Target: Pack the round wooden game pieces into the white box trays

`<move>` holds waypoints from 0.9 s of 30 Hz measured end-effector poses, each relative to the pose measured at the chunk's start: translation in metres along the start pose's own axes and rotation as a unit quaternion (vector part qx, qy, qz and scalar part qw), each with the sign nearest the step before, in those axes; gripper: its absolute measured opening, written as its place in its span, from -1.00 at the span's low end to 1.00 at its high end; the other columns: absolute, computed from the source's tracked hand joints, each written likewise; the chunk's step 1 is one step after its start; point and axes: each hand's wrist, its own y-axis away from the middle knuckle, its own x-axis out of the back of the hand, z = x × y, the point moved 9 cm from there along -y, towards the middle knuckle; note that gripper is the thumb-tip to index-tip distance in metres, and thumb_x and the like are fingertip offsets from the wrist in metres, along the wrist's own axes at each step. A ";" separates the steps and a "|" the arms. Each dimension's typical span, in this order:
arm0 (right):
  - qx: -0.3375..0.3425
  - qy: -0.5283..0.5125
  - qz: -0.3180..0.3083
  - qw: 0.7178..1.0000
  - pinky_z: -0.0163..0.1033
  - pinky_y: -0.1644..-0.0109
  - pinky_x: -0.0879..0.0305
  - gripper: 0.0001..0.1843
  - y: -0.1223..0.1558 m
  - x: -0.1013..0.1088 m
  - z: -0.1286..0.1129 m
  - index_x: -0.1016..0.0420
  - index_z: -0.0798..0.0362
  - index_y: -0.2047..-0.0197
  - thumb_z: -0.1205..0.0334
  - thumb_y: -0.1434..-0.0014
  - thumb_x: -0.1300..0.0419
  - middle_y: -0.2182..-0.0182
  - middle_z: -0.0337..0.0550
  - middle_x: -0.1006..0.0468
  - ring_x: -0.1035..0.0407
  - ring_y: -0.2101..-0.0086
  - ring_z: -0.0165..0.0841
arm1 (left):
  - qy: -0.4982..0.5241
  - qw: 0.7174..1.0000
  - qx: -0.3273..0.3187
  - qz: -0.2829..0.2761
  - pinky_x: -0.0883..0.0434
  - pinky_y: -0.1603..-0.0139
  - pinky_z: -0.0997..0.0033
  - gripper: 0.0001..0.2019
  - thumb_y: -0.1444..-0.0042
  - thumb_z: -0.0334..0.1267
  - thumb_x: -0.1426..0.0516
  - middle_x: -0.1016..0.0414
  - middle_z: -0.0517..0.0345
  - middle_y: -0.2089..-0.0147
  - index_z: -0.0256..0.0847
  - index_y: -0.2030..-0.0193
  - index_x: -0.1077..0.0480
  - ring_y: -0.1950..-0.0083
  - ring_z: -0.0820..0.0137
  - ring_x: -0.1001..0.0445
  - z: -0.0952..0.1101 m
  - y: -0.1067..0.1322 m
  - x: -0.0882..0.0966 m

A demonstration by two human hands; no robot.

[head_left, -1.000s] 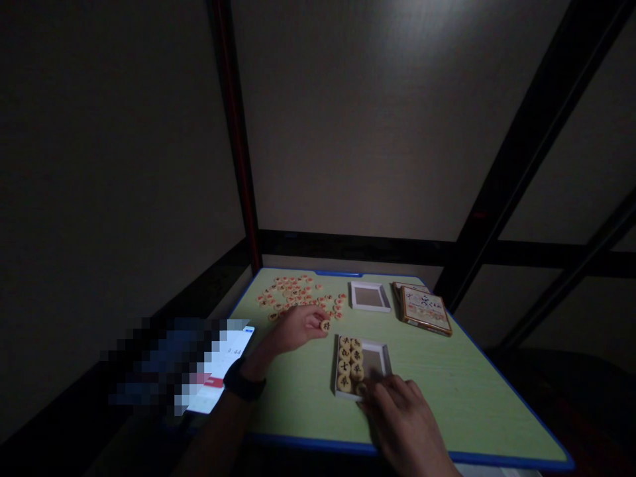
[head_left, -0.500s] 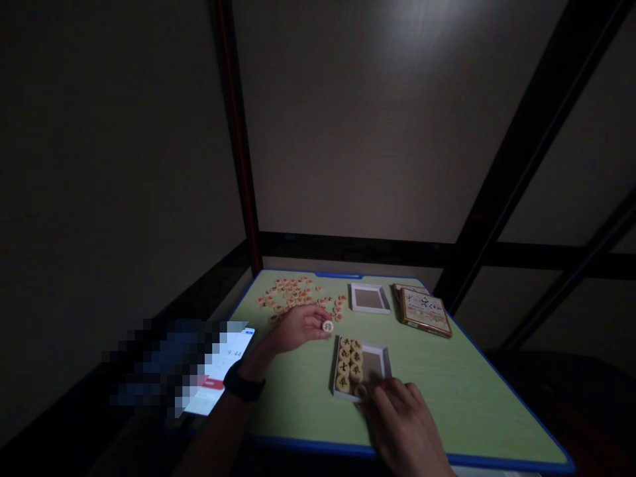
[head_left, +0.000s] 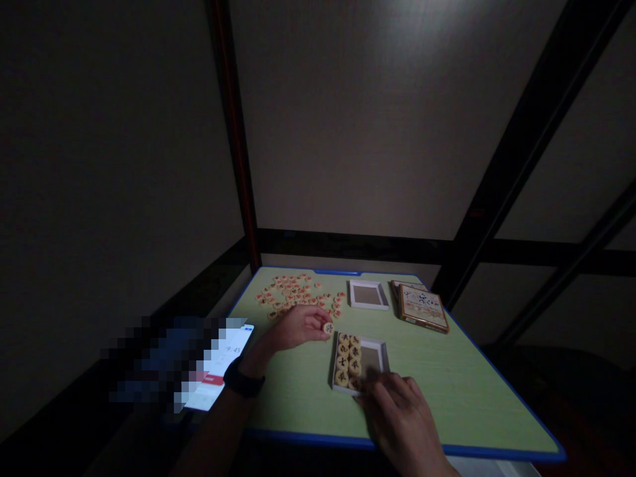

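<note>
My left hand (head_left: 301,328) is closed, pinching a Chinese chess piece (head_left: 328,328) with a black character that faces me. It hovers left of the far end of a shallow white box (head_left: 382,354). Two columns of black-lettered Chinese chess pieces (head_left: 342,363) lie face up along the box's left side; the right part shows its bare grey-brown floor. At the near edge, my right hand (head_left: 400,411) is closed with its fingertips on the nearest piece of the second column (head_left: 354,383). Those fingers partly hide that piece and the box's near right corner.
Many loose pieces (head_left: 293,288), mostly red-lettered, are scattered at the back left of the green, blue-edged table (head_left: 472,391). An open white tray (head_left: 368,307) lies behind the box. Two printed boxes (head_left: 422,308) are stacked at the back right. A lit phone (head_left: 226,364) is at the left edge.
My right hand has brought its piece left and down into the second column's near place. My left hand keeps its piece almost where it was. The view has shifted slightly.
</note>
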 end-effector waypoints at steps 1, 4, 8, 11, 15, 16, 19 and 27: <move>-0.003 -0.001 0.000 1.000 -0.20 0.22 -0.05 -0.83 0.000 0.000 0.001 -0.38 0.01 0.26 0.30 -0.38 -0.03 0.38 -0.15 -0.55 -0.31 0.33 -0.24 | -0.007 1.000 0.004 -0.001 -0.44 0.12 0.36 -0.62 0.22 -0.24 -0.42 -0.54 0.20 0.33 -0.26 0.24 -0.47 0.25 0.41 -0.51 -0.001 0.000 -0.001; -0.005 -0.004 0.000 1.000 -0.20 0.22 -0.06 -0.85 0.001 -0.002 0.002 -0.39 0.01 0.23 0.30 -0.38 -0.03 0.35 -0.14 -0.57 -0.34 0.30 -0.24 | -0.028 0.999 0.015 -0.009 -0.43 0.13 0.37 -0.64 0.23 -0.26 -0.41 -0.52 0.23 0.36 -0.25 0.26 -0.48 0.26 0.43 -0.49 -0.004 0.000 -0.003; 0.001 -0.009 0.000 1.000 -0.21 0.23 -0.09 -0.84 0.003 -0.006 0.001 -0.38 0.01 0.21 0.33 -0.38 -0.01 0.33 -0.13 -0.59 -0.36 0.31 -0.26 | -0.047 0.998 0.016 -0.028 -0.43 0.13 0.38 -0.67 0.21 -0.27 -0.41 -0.51 0.24 0.37 -0.25 0.28 -0.48 0.27 0.44 -0.48 -0.006 0.000 -0.009; -0.001 -0.012 0.006 1.000 -0.20 0.23 -0.12 -0.87 0.004 -0.006 0.001 -0.38 0.01 0.20 0.33 -0.37 -0.03 0.32 -0.13 -0.59 -0.39 0.31 -0.26 | -0.047 0.998 0.017 -0.043 -0.44 0.10 0.37 -0.67 0.21 -0.28 -0.41 -0.54 0.21 0.33 -0.25 0.26 -0.49 0.24 0.42 -0.50 -0.005 0.000 -0.013; -0.011 -0.028 0.007 1.000 -0.18 0.21 -0.21 -0.94 -0.001 0.002 0.004 -0.38 0.02 0.21 0.26 -0.35 -0.11 0.30 -0.10 -0.59 -0.41 0.26 -0.22 | -0.032 0.998 0.022 -0.057 -0.45 0.08 0.34 -0.62 0.25 -0.25 -0.43 -0.57 0.18 0.31 -0.25 0.25 -0.51 0.23 0.40 -0.51 -0.004 0.001 -0.021; -0.015 -0.037 0.011 0.999 -0.17 0.21 -0.24 -0.94 -0.004 0.004 0.005 -0.38 0.01 0.21 0.25 -0.34 -0.14 0.31 -0.10 -0.58 -0.42 0.26 -0.22 | -0.028 0.997 0.023 -0.062 -0.45 0.09 0.34 -0.61 0.26 -0.23 -0.45 -0.58 0.17 0.31 -0.25 0.24 -0.51 0.23 0.40 -0.52 -0.004 0.001 -0.023; -0.017 -0.091 0.009 0.996 -0.18 0.18 -0.34 -0.89 -0.019 0.008 0.009 -0.42 0.02 0.08 0.28 -0.33 -0.14 0.29 -0.09 -0.57 -0.43 0.25 -0.23 | -0.019 0.996 0.018 -0.084 -0.45 0.12 0.34 -0.56 0.31 -0.15 -0.47 -0.58 0.16 0.32 -0.25 0.25 -0.54 0.26 0.40 -0.51 -0.006 0.001 -0.034; 0.072 -0.138 -0.040 0.987 -0.27 0.30 -0.37 -0.62 -0.044 -0.006 0.003 -0.46 -0.04 -0.18 0.35 -0.34 -0.07 0.30 -0.10 -0.50 -0.40 0.32 -0.31 | 0.019 0.989 0.020 -0.147 -0.44 0.22 0.38 -0.45 0.41 0.02 -0.49 -0.58 0.16 0.37 -0.25 0.27 -0.59 0.31 0.40 -0.51 -0.013 0.003 -0.060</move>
